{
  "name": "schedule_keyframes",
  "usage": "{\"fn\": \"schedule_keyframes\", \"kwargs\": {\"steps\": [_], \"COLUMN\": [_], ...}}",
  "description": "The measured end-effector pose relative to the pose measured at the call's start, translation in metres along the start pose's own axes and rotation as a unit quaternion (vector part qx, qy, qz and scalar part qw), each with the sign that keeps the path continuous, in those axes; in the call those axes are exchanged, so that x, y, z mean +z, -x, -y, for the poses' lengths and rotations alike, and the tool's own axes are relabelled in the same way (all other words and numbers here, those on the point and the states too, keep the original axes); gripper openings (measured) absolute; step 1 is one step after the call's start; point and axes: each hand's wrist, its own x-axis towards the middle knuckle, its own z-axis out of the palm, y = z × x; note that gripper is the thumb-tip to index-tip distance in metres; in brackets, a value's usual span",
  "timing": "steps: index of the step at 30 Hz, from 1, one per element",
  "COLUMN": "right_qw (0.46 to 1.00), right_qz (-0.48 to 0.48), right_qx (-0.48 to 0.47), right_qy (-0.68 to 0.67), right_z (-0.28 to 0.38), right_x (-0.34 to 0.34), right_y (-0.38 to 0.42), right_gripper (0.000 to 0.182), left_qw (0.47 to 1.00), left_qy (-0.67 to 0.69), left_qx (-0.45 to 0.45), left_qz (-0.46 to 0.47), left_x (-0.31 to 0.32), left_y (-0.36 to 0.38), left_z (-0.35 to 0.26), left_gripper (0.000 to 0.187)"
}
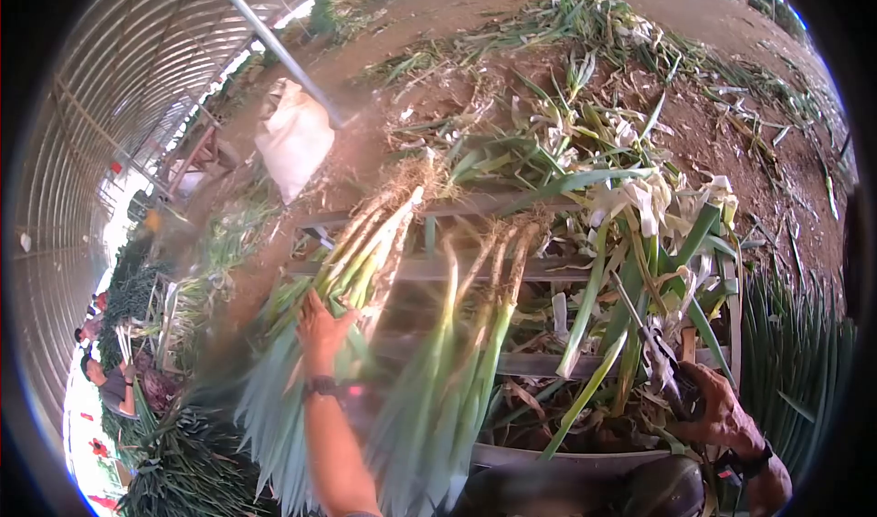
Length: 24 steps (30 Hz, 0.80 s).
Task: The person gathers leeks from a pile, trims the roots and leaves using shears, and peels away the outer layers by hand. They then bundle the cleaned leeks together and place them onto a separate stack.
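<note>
My left hand (324, 332) lies on a bundle of long green onions (352, 275), thumb apart from the fingers. The bundle's roots point up and away, its leaves toward me. Right of it, more onions (504, 316) lie loosely across the slatted rack (548, 364). At the lower right, the fingers of my right hand (722, 416) curl round a thin dark tool (660, 348), partly hidden among leaves. Pale peeled scraps (649, 202) and cut leaves are heaped just beyond the tool.
A whitish sack (297, 142) stands on the soil beside a metal pole (269, 40). Upright green leaves (795, 362) fill the right edge. Dark green bundles (187, 462) lie at the lower left, near a seated person (117, 389). Leaf waste (585, 24) covers soil farther off.
</note>
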Motion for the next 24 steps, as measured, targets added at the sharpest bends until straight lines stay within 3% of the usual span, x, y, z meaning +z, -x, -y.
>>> {"fn": "schedule_keyframes", "kwargs": {"steps": [4, 8, 9, 12, 13, 16, 20, 21, 22, 24], "right_qw": [0.999, 0.999, 0.998, 0.998, 0.999, 0.999, 0.998, 0.998, 0.998, 0.997], "right_qz": [0.029, 0.049, 0.047, 0.034, 0.033, 0.031, 0.04, 0.045, 0.044, 0.042], "right_qx": [0.012, -0.023, -0.041, -0.043, -0.04, -0.04, -0.039, -0.035, -0.038, -0.043], "right_qy": [-0.045, -0.009, -0.004, -0.003, -0.007, -0.017, -0.032, -0.037, -0.039, -0.043], "right_z": [-0.006, 0.002, 0.003, 0.001, 0.001, -0.001, 0.002, 0.004, 0.003, 0.002], "right_x": [0.011, 0.018, 0.018, 0.018, 0.018, 0.018, 0.015, 0.014, 0.014, 0.013], "right_y": [-0.002, -0.005, -0.005, -0.001, 0.001, 0.003, 0.005, 0.006, 0.007, 0.008], "right_gripper": [0.091, 0.089, 0.091, 0.089, 0.089, 0.089, 0.087, 0.087, 0.086, 0.086], "left_qw": [0.996, 0.984, 0.987, 0.989, 0.995, 0.992, 0.99, 0.98, 0.979, 0.984], "left_qy": [-0.034, -0.124, -0.12, -0.082, -0.039, -0.034, -0.053, -0.089, -0.084, -0.056], "left_qx": [-0.01, 0.019, 0.03, 0.035, 0.066, 0.092, 0.108, 0.177, 0.177, 0.168], "left_qz": [0.086, 0.125, 0.104, 0.115, 0.056, 0.076, 0.068, -0.024, -0.05, 0.007], "left_x": [-0.023, -0.047, -0.046, -0.05, -0.04, -0.019, -0.026, -0.014, -0.004, -0.009], "left_y": [-0.006, 0.001, 0.004, 0.015, 0.019, 0.017, 0.047, 0.059, 0.072, 0.09], "left_z": [-0.013, -0.043, -0.043, -0.046, -0.037, -0.025, -0.053, -0.053, -0.055, -0.068], "left_gripper": [0.108, 0.09, 0.082, 0.08, 0.086, 0.092, 0.067, 0.051, 0.048, 0.046]}}
